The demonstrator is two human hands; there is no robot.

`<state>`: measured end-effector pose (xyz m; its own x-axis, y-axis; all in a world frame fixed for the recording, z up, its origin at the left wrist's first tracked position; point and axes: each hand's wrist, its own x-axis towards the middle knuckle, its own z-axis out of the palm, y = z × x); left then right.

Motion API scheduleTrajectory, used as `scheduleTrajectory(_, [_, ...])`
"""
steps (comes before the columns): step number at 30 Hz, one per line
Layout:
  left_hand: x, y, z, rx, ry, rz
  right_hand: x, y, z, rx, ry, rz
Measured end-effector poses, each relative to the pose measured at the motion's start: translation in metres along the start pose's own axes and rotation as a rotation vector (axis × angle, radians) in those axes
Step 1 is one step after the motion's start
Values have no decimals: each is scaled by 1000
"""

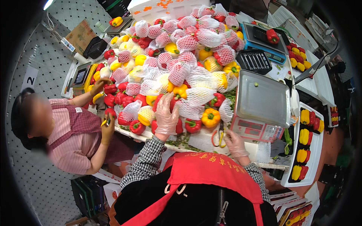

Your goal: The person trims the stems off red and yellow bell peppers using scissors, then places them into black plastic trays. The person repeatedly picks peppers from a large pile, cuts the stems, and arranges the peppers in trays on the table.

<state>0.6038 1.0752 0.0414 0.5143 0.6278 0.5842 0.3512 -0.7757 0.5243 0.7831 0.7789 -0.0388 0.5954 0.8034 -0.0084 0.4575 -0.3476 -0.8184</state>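
My left hand (166,114), in a clear plastic glove, lies with fingers spread over red bell peppers at the near side of a big heap, some in white foam netting (199,96). Whether it grips a pepper I cannot tell. My right hand (236,143), gloved too, is beside small scissors (219,138) with red and yellow handles; its fingers are near the yellow handle, and a firm hold does not show. Between my hands are a red pepper with a green stem (193,125) and a yellow pepper (211,117). A foam net sleeve (200,142) lies flat at the table's near edge.
A weighing scale (263,99) stands right of the heap, with black trays (254,61) and a blue scale (278,58) behind. A white foam box (318,147) at right holds packed peppers. A co-worker (76,127) at left holds a red pepper and a yellow-handled tool.
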Motion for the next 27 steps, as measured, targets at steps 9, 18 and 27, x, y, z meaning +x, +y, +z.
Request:
scheduleTrajectory(9, [-3,-74,-21,-56,-163,-122,12,-32,57,-427,93,158])
scheduleTrajectory(18, [4,-70,-7,-99,-81,-164,24,-31,53,-454,15,256])
scheduleTrajectory(27, [13,-65,-21,67,-250,-198,-2,-57,1,473,-151,609])
